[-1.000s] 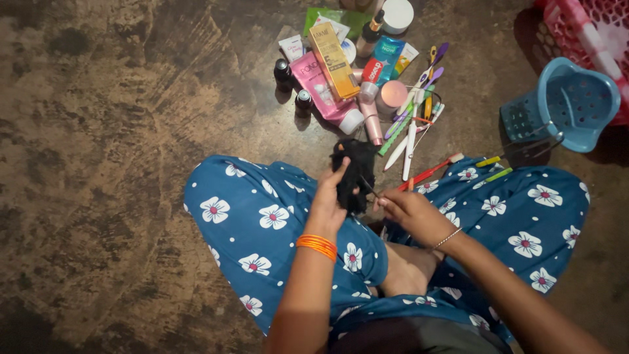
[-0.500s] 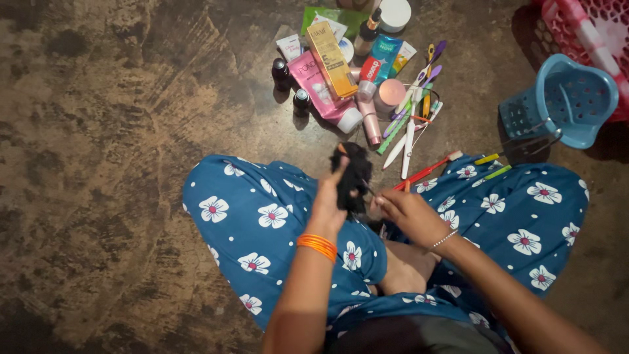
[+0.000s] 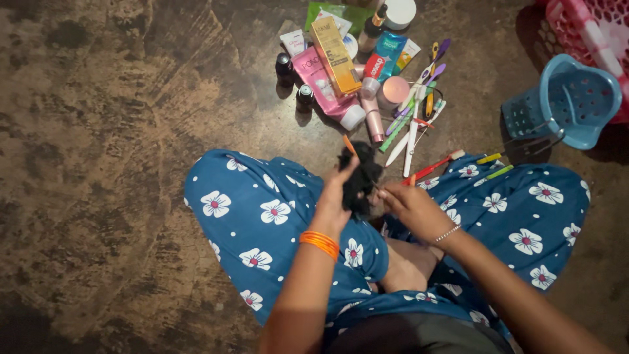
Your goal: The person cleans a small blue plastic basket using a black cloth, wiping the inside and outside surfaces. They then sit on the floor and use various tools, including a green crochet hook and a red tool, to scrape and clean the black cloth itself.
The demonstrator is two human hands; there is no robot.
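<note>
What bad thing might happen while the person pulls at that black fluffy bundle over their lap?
The right hand tugs a thin strand from the black bundle that the left hand holds up, so the strand might snap or the bundle slip. Loose bits could drop onto the blue flowered cloth. A jerk might knock the toothbrushes lying close ahead.
</note>
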